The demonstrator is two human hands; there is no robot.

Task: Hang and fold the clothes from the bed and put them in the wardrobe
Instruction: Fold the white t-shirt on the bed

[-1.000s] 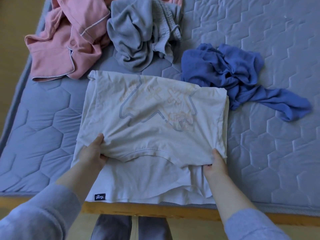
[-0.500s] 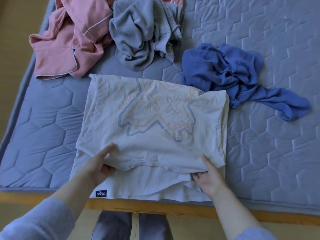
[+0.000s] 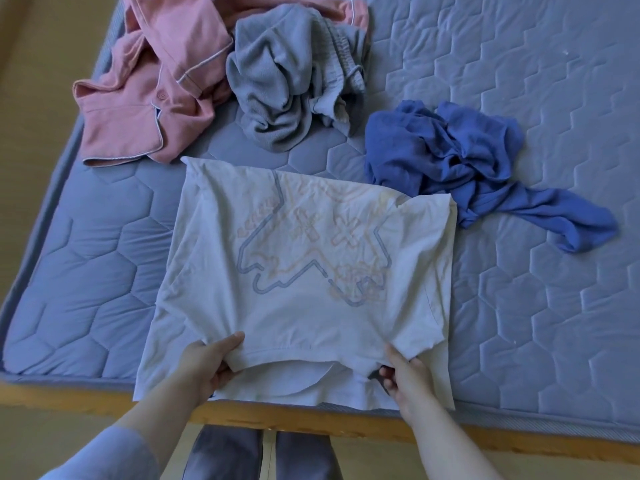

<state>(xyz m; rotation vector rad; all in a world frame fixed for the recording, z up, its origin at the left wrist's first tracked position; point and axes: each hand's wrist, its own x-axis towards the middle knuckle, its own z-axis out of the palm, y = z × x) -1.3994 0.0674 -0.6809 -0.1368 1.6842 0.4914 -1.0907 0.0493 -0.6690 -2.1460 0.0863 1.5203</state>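
Mid-fold on white printed cotton T-shirt (image 3: 304,271), folded-over edge pinched in left hand (image 3: 204,365) and right hand (image 3: 405,375); beyond the fingers (image 3: 235,339), yet to fold: pink piped pyjama top (image 3: 145,98), crumpled grey garment (image 3: 287,81), crumpled blue garment (image 3: 450,157)

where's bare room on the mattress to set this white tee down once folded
Bare mattress lies right of the white T-shirt, below the blue garment, and left of it, below the pink top. The far right is bare too. Crowded: beyond the T-shirt, where pink top, grey garment and blue garment sit close.
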